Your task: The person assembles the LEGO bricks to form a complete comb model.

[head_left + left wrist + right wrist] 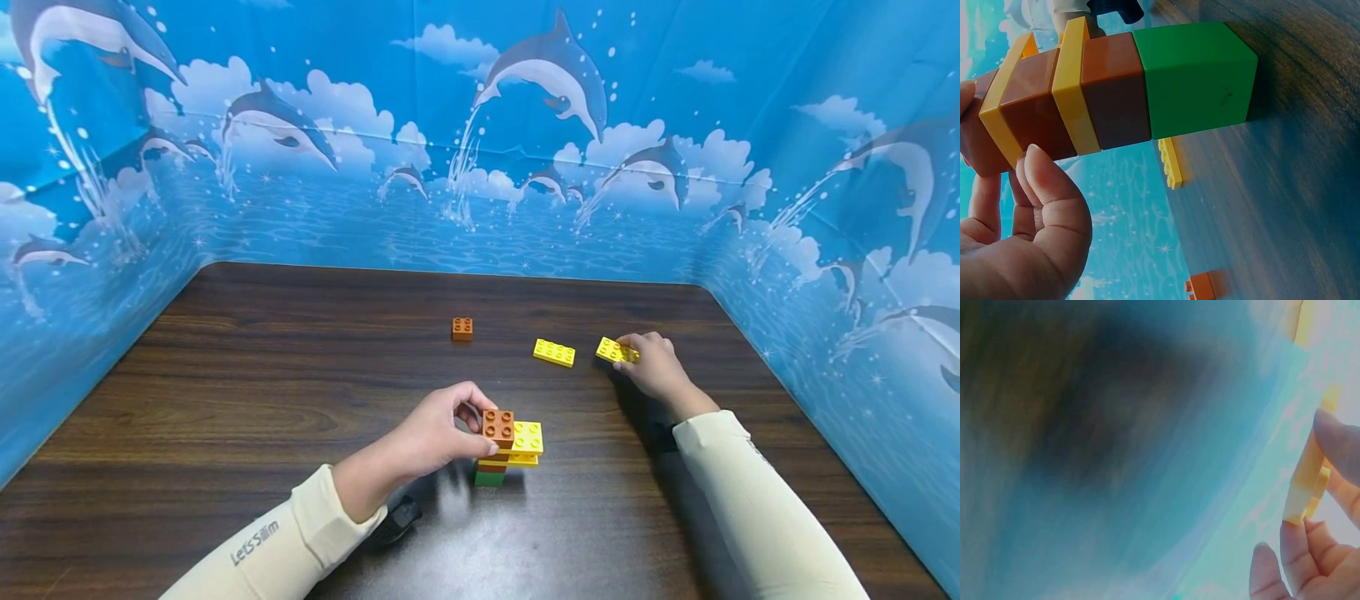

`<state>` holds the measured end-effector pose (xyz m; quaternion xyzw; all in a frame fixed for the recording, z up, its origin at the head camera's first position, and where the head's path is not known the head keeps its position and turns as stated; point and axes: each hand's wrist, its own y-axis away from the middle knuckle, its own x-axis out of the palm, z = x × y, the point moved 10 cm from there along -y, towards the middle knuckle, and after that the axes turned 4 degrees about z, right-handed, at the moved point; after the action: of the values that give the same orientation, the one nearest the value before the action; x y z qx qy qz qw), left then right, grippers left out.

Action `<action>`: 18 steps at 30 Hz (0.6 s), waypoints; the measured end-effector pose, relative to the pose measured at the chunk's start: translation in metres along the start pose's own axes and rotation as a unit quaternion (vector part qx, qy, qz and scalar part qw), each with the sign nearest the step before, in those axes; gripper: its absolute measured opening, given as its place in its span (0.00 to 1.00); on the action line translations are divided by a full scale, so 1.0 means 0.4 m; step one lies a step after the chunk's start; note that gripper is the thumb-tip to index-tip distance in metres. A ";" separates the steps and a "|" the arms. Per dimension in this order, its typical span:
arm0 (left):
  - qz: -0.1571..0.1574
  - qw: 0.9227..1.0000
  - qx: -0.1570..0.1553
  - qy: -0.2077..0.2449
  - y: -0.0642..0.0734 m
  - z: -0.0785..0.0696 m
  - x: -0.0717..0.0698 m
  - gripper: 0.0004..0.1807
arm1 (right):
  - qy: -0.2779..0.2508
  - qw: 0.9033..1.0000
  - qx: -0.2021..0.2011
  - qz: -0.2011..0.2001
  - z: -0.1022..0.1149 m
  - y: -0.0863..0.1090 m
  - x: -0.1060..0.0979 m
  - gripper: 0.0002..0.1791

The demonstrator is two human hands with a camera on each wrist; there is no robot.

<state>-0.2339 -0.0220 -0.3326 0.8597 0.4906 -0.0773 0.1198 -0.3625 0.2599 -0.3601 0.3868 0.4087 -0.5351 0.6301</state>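
My left hand (438,425) grips a block tower near its top, with thumb and fingers on opposite sides. An orange-brown brick (498,427) caps the tower. Below it, yellow plates (528,437) alternate with brown bricks and jut out to the right. At the base is a green block (1202,81), its bottom close to the table in the left wrist view. Over at the right, my right hand (658,367) pinches a flat yellow studded plate (1305,475) between thumb and fingers. Part of this plate is hidden behind the fingers in the head view.
Another yellow plate (554,352) lies on the dark wooden table (262,375), left of my right hand. A loose orange-brown brick (462,330) sits farther back. A blue dolphin-print curtain (337,208) encloses the back and sides of the table.
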 end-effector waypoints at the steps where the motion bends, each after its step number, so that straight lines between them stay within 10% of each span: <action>1: 0.000 1.000 0.000 0.001 0.000 0.000 0.001 0.18 | -0.003 1.000 0.001 -0.004 0.007 0.004 -0.001 0.24; 18: -0.008 1.000 0.000 0.000 0.002 -0.002 0.012 0.18 | -0.015 0.994 -0.087 -0.068 0.187 0.119 -0.029 0.24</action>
<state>-0.2309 -0.0184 -0.3330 0.8558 0.4972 -0.0780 0.1195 -0.3090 0.2010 -0.3194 0.2940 0.4696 -0.5447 0.6296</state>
